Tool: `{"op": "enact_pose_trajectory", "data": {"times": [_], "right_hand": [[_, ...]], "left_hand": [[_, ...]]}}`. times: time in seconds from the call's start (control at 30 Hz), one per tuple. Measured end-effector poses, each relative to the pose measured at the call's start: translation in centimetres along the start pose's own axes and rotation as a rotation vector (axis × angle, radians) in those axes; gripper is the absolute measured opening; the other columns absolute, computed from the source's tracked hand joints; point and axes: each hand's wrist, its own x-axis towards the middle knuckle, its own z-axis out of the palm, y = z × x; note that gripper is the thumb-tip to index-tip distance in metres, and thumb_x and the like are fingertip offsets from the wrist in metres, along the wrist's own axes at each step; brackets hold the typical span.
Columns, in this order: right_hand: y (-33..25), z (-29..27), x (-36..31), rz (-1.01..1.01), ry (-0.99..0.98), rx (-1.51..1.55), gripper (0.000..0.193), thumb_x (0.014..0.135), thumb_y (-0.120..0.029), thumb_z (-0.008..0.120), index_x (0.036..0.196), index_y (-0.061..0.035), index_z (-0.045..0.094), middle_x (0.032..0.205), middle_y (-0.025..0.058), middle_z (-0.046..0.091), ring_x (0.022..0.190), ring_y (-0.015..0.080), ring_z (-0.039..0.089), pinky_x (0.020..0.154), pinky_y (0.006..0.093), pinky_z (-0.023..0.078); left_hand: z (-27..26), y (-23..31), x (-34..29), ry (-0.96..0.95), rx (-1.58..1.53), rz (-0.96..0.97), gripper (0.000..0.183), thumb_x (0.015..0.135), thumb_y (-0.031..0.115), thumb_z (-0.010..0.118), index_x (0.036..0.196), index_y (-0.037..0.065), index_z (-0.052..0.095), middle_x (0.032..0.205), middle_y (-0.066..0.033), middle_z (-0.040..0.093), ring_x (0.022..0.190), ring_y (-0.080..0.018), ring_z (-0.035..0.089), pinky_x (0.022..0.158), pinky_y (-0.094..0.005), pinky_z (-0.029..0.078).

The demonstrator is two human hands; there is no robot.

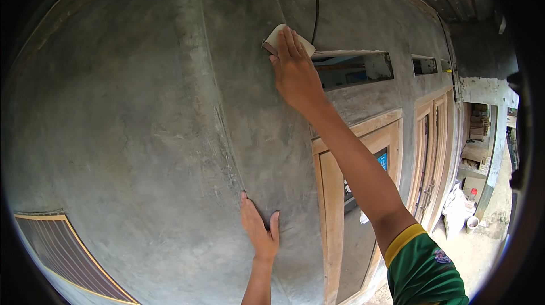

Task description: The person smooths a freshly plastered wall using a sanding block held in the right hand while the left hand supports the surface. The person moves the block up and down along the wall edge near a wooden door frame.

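Observation:
In front of me stands a grey plastered wall [136, 112] with a raised vertical ridge running down it. High on the wall, my right hand [298, 72] presses a folded cream sheet of sandpaper [273, 37] against the plaster. Its fingers lie over the sheet, and a brownish underside shows at the sheet's left edge. Lower down, my left hand [260, 231] rests on the wall with its thumb spread away from the fingers, its fingertips by the lower end of the ridge. Nothing is in it.
Right of the sandpaper is a narrow vent opening [355, 70], with a dark cable [317, 4] hanging above. Wooden window frames [331, 214] and shutters [431, 151] line the wall's right side. A striped panel [71, 254] sits low left; a white bucket [472, 224] stands far right.

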Motion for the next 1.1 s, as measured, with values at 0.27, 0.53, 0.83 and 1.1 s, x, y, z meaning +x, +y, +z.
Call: {"op": "enact_pose_trajectory", "data": {"times": [0.27, 0.53, 0.83, 1.1], "right_hand": [[-0.8, 3.0, -1.9, 0.033, -0.007, -0.015, 0.057, 0.113, -0.013, 0.056, 0.156, 0.0214, 0.041, 0.166, 0.0410, 0.041, 0.158, 0.0515, 0.040, 0.130, 0.0534, 0.039], [-2.2, 3.8, -0.4, 0.022, -0.063, -0.007, 0.057, 0.110, -0.012, 0.059, 0.154, 0.0221, 0.045, 0.161, 0.0413, 0.047, 0.157, 0.0501, 0.043, 0.130, 0.0539, 0.039], [0.0, 3.6, 0.6, -0.011, 0.105, 0.058, 0.061, 0.108, -0.013, 0.065, 0.155, 0.0188, 0.046, 0.163, 0.0370, 0.048, 0.157, 0.0482, 0.044, 0.130, 0.0531, 0.038], [1.4, 4.0, -0.3, -0.067, 0.016, 0.086, 0.060, 0.112, -0.017, 0.061, 0.160, 0.0132, 0.043, 0.168, 0.0318, 0.045, 0.159, 0.0458, 0.042, 0.130, 0.0541, 0.038]], "left_hand": [[-0.1, -0.1, 0.1, -0.008, 0.031, 0.009, 0.087, 0.108, 0.026, 0.071, 0.173, -0.006, 0.023, 0.177, -0.0323, 0.030, 0.160, -0.0515, 0.036, 0.127, -0.0586, 0.032], [-0.1, 0.0, 0.0, -0.003, 0.027, 0.018, 0.087, 0.108, 0.026, 0.071, 0.173, -0.006, 0.023, 0.176, -0.0339, 0.030, 0.160, -0.0519, 0.036, 0.127, -0.0589, 0.032], [-0.1, 0.0, 0.0, -0.001, 0.023, 0.024, 0.087, 0.109, 0.026, 0.071, 0.174, -0.005, 0.022, 0.177, -0.0321, 0.030, 0.160, -0.0506, 0.036, 0.127, -0.0581, 0.032], [-0.3, 0.0, 0.0, -0.010, 0.020, 0.018, 0.088, 0.109, 0.025, 0.070, 0.174, -0.005, 0.020, 0.177, -0.0316, 0.029, 0.161, -0.0502, 0.035, 0.128, -0.0587, 0.031]]}}
